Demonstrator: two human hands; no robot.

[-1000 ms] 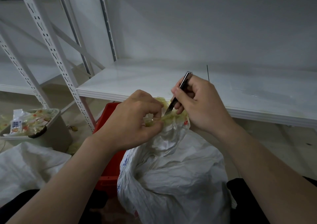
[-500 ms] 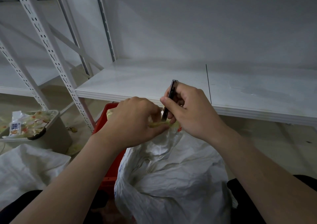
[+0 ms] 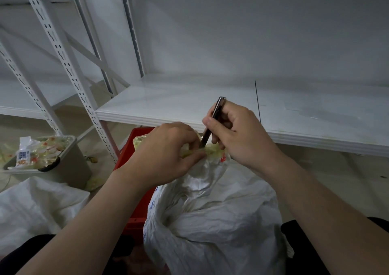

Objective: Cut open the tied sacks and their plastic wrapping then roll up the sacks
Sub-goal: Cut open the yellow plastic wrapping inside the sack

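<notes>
Ideally, yellowish plastic wrapping (image 3: 212, 151) pinched by the left hand (image 3: 168, 150) is pulled taut, and the slim metal knife (image 3: 214, 114) gripped by the right hand (image 3: 237, 135) is drawn outward.

Two hands: left hand (image 3: 166, 150), right hand (image 3: 237, 135). One knife (image 3: 212, 121). Two white sacks: tied sack (image 3: 214, 222) in front, loose sack (image 3: 35, 207) at lower left. One bunch of plastic wrapping (image 3: 212, 151). One red crate (image 3: 136, 140). One waste bin (image 3: 69, 165). Two lower shelf boards: near shelf board (image 3: 189, 104), left shelf board (image 3: 12, 98).
</notes>
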